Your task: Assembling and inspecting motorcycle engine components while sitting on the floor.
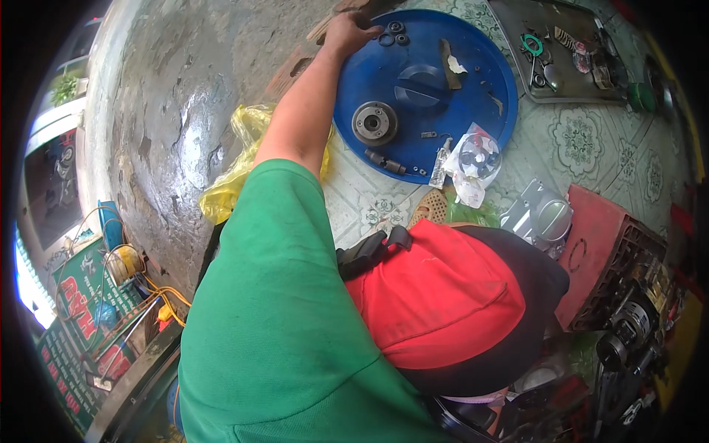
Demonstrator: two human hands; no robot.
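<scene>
My left hand [351,33], at the end of a green-sleeved arm, reaches to the upper-left rim of a round blue plastic lid [480,66]. Its fingers are bent beside a few small dark rings and bearings [396,29]; whatever they grip is unclear. Lower on the lid sit a round metal hub [375,123], a dark cylindrical part [385,162] and small pieces. A small tube [441,164] and a plastic-wrapped part [478,159] lie at its lower-right rim. My right hand is out of view.
A metal tray [605,52] of parts lies upper right, a red crate [583,244] with machinery lower right. A yellow bag [229,188] lies left of my arm, cables [159,292] and signboards farther left. Red-and-dark fabric [436,295] and a sandalled foot [432,207] are below the lid.
</scene>
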